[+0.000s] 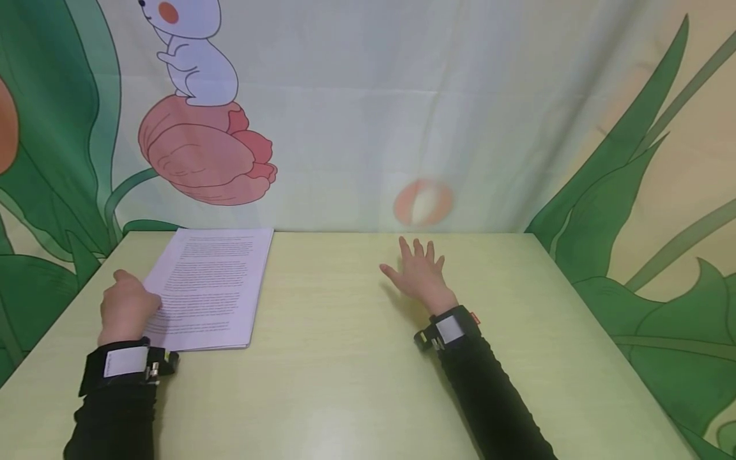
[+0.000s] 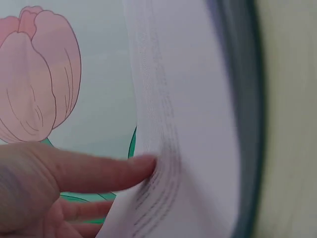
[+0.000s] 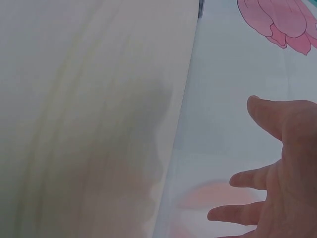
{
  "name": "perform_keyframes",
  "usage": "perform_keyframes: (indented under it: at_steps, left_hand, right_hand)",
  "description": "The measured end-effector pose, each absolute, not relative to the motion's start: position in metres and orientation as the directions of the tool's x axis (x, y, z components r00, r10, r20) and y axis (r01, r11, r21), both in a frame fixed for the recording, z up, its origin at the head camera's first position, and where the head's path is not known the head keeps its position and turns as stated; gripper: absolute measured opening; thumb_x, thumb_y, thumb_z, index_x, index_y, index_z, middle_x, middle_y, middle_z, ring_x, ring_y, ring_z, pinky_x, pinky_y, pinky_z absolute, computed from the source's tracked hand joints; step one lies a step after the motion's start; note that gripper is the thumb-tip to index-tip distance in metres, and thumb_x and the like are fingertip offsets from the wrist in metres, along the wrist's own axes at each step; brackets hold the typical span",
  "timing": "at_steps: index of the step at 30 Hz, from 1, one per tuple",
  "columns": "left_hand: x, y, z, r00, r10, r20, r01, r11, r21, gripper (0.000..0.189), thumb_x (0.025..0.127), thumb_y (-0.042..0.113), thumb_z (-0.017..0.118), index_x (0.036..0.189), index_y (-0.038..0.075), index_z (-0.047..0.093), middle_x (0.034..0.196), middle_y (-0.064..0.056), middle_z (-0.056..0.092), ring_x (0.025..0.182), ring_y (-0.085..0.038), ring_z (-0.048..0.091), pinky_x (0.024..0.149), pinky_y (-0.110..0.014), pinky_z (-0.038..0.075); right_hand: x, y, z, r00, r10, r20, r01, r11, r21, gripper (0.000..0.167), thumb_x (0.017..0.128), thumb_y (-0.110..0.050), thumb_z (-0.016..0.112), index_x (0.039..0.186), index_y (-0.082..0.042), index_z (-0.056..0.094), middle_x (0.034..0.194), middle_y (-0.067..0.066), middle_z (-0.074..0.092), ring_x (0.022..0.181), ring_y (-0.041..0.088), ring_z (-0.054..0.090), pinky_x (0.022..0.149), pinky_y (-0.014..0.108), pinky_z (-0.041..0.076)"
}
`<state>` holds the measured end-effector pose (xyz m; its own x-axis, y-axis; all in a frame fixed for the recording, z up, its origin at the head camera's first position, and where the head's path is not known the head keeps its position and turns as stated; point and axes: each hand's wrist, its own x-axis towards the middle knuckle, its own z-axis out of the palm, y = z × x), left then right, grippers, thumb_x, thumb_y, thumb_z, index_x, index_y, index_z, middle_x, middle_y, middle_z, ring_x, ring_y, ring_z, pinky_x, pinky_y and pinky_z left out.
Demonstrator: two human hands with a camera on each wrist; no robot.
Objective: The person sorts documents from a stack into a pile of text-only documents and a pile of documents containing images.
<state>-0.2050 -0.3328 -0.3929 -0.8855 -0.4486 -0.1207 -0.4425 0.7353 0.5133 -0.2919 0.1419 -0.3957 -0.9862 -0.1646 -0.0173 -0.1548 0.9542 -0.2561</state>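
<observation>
A stack of printed paper sheets (image 1: 209, 281) lies at the left of the table. My left hand (image 1: 128, 306) is at its left edge. In the left wrist view, the thumb (image 2: 116, 173) presses on the printed side, where the lines of text curve, and the other fingers are partly hidden behind the paper (image 2: 198, 99). Toward the back of the table, right of centre, my right hand (image 1: 422, 275) has its fingers spread and holds nothing. The right wrist view shows the same hand (image 3: 287, 163) with the thumb apart from the fingers.
A pale wooden table (image 1: 322, 383) ends at a printed cloth backdrop (image 1: 356, 128) with leaves, a pink flower (image 1: 201, 150) and a white animal. A blurred orange-and-white oval (image 1: 423, 203) shows beyond the right fingertips. Each wrist wears a black strap with a small device.
</observation>
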Motion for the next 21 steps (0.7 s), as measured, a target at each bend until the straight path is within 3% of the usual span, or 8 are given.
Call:
perform_keyframes:
  at_steps: [5, 11, 16, 18, 21]
  left_hand:
    - [-0.2036, -0.3367, -0.3916, -0.892, -0.449, -0.057, -0.409, 0.745, 0.528, 0.037, 0.084, 0.005, 0.046, 0.111, -0.021, 0.053, 0.102, -0.040, 0.055, 0.078, -0.045, 0.054, 0.058, -0.043, 0.041]
    - [-0.2034, -0.3308, -0.3872, -0.878, -0.478, 0.030, -0.387, 0.745, 0.543, 0.031, 0.089, 0.009, 0.045, 0.107, -0.015, 0.055, 0.100, -0.037, 0.057, 0.079, -0.045, 0.051, 0.061, -0.045, 0.037]
    - [-0.2031, -0.3283, -0.3859, -0.857, -0.513, 0.047, -0.404, 0.726, 0.556, 0.031, 0.089, 0.010, 0.047, 0.106, -0.015, 0.056, 0.102, -0.037, 0.051, 0.091, -0.049, 0.042, 0.072, -0.056, 0.032]
    - [-0.2028, -0.3283, -0.3860, -0.857, -0.515, 0.029, -0.408, 0.712, 0.571, 0.032, 0.089, 0.010, 0.047, 0.108, -0.014, 0.056, 0.105, -0.036, 0.050, 0.092, -0.048, 0.042, 0.071, -0.054, 0.034]
    - [-0.2021, -0.3272, -0.3840, -0.864, -0.502, 0.031, -0.391, 0.709, 0.586, 0.031, 0.090, 0.011, 0.047, 0.110, -0.011, 0.056, 0.106, -0.035, 0.054, 0.083, -0.044, 0.048, 0.060, -0.043, 0.036]
  right_hand:
    - [-0.2920, 0.1423, -0.3961, -0.986, -0.164, -0.017, -0.155, 0.955, -0.254, 0.084, 0.091, -0.066, 0.038, 0.153, -0.015, 0.012, 0.155, 0.024, 0.016, 0.142, 0.050, 0.004, 0.107, 0.069, 0.011]
    - [-0.2924, 0.1424, -0.3966, -0.985, -0.171, -0.009, -0.163, 0.953, -0.253, 0.085, 0.090, -0.066, 0.038, 0.153, -0.015, 0.012, 0.155, 0.024, 0.016, 0.141, 0.050, 0.005, 0.106, 0.069, 0.011]
    - [-0.2916, 0.1412, -0.3961, -0.984, -0.176, -0.014, -0.167, 0.953, -0.251, 0.085, 0.091, -0.066, 0.038, 0.153, -0.015, 0.012, 0.155, 0.025, 0.016, 0.141, 0.050, 0.004, 0.106, 0.069, 0.011]
    - [-0.2913, 0.1409, -0.3962, -0.984, -0.177, -0.014, -0.167, 0.953, -0.252, 0.085, 0.091, -0.066, 0.038, 0.153, -0.015, 0.012, 0.155, 0.025, 0.016, 0.141, 0.050, 0.004, 0.106, 0.069, 0.011]
    - [-0.2918, 0.1413, -0.3972, -0.984, -0.176, -0.010, -0.168, 0.953, -0.252, 0.084, 0.091, -0.066, 0.038, 0.153, -0.015, 0.012, 0.155, 0.025, 0.016, 0.141, 0.050, 0.005, 0.106, 0.069, 0.011]
